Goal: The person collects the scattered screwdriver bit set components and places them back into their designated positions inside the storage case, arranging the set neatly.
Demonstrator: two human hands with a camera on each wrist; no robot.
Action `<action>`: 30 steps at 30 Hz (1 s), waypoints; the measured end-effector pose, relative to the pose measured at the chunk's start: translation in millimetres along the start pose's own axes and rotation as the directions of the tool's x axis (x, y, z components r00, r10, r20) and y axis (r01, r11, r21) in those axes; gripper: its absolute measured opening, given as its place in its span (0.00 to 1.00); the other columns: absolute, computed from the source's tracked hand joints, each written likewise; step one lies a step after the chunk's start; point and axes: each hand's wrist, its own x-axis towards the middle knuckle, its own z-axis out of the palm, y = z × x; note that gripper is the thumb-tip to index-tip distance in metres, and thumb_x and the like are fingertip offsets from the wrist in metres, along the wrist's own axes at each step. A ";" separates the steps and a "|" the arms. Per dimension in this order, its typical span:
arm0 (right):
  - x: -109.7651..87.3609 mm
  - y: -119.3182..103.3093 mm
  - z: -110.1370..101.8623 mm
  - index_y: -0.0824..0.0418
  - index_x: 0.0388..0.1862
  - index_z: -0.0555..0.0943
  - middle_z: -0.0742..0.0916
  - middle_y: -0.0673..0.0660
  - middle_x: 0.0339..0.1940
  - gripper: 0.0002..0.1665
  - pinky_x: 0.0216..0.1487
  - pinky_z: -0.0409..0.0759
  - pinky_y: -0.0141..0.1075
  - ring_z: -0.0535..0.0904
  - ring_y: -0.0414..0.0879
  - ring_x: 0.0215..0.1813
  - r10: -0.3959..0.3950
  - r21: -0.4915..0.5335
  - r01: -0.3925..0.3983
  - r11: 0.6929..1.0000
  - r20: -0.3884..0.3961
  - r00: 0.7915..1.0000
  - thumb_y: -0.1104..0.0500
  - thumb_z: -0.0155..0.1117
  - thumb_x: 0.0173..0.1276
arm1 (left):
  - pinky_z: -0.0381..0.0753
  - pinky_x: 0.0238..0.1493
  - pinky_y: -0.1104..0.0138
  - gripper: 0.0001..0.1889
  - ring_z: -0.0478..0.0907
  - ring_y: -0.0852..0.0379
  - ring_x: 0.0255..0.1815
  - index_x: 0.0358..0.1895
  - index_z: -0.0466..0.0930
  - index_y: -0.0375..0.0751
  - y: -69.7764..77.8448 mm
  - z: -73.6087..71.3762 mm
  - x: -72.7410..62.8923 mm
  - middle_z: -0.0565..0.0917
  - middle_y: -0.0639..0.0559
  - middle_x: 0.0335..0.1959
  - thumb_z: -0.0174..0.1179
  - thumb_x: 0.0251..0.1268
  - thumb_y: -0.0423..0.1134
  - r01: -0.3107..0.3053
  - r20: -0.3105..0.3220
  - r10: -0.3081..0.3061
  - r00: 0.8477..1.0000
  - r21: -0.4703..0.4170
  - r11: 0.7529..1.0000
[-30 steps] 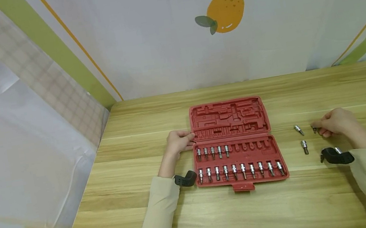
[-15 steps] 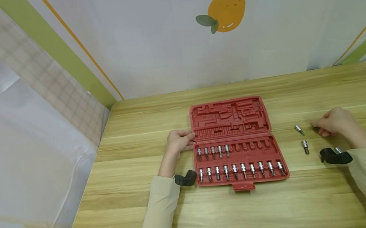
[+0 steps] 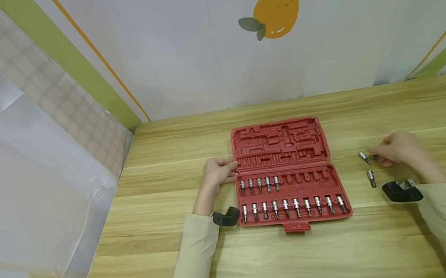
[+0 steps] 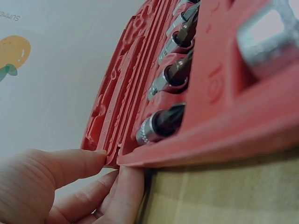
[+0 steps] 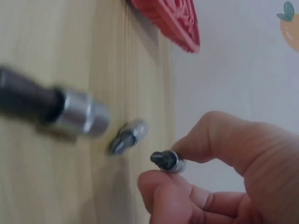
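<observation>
A red bit socket case lies unfolded on the wooden table, with several silver bit sockets seated in its two rows. At its left side, by the hinge, my left hand grips the edge; the left wrist view has the thumb against the lid's rim and the fingers below. To the right of the case, my right hand pinches a bit socket between thumb and fingertips, its dark tip pointing out. Two loose bit sockets lie near that hand, one farther back, the other nearer the front.
More loose bit sockets show partly behind the black right wrist camera mount. In the case's upper row, several slots at the right hold nothing. A printed wall cloth rises behind the table's back edge.
My right hand has picked the bit socket up from the table and moved left with it, toward the case. The left hand stays at the case's edge.
</observation>
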 end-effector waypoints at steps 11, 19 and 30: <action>-3.9 -26.1 8.2 0.67 0.26 0.82 0.84 0.49 0.16 0.24 0.30 0.81 0.39 0.81 0.43 0.22 -0.019 0.042 0.019 0.999 0.008 1.000 0.48 0.55 0.67 | 0.86 0.31 0.69 0.13 0.79 0.61 0.21 0.48 0.78 0.22 -0.1 -0.9 -0.3 0.82 0.33 0.39 0.58 0.64 0.29 -0.002 0.003 0.002 1.000 -0.004 1.000; -5.0 -45.1 16.4 0.66 0.24 0.82 0.83 0.49 0.16 0.22 0.28 0.81 0.37 0.79 0.43 0.21 -0.060 0.052 0.060 0.997 0.006 0.998 0.50 0.56 0.67 | 0.86 0.30 0.69 0.13 0.79 0.61 0.20 0.48 0.78 0.22 0.0 -0.9 -0.7 0.83 0.34 0.38 0.58 0.64 0.29 -0.008 -0.001 0.008 1.000 0.001 1.000; -7.6 -65.6 26.7 0.68 0.28 0.83 0.84 0.50 0.18 0.19 0.25 0.80 0.33 0.80 0.44 0.23 -0.087 0.095 0.086 0.992 0.008 0.996 0.53 0.59 0.64 | 0.86 0.32 0.69 0.13 0.79 0.61 0.21 0.49 0.78 0.23 0.4 -1.0 -0.7 0.83 0.33 0.40 0.58 0.64 0.30 0.002 0.004 -0.002 1.000 -0.004 1.000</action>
